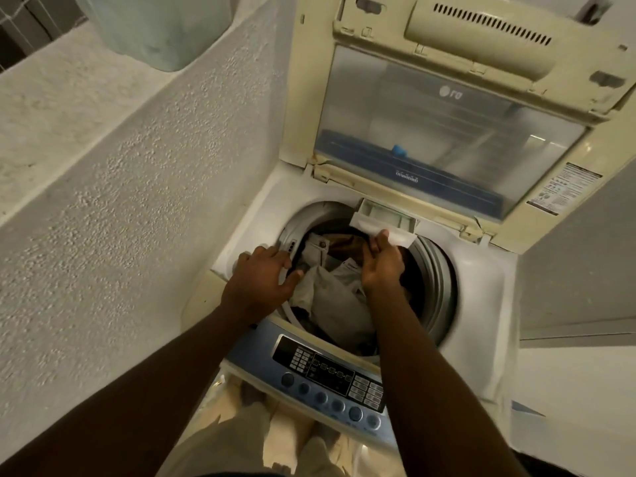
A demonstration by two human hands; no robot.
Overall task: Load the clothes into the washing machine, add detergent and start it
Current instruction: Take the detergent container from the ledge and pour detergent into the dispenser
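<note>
Right hand [382,261] reaches across the open tub, fingertips pinching the front lip of the detergent drawer [382,222], which projects from the rear of the washing machine [481,270]; judged, it is being positioned to take detergent. Left hand [263,273] lies spread and empty on the tub rim, apparently as a brace. Clothes [330,294] sit inside the drum. Lid [447,132] stands raised. Control panel [330,376] is untouched. No detergent container is visible.
</note>
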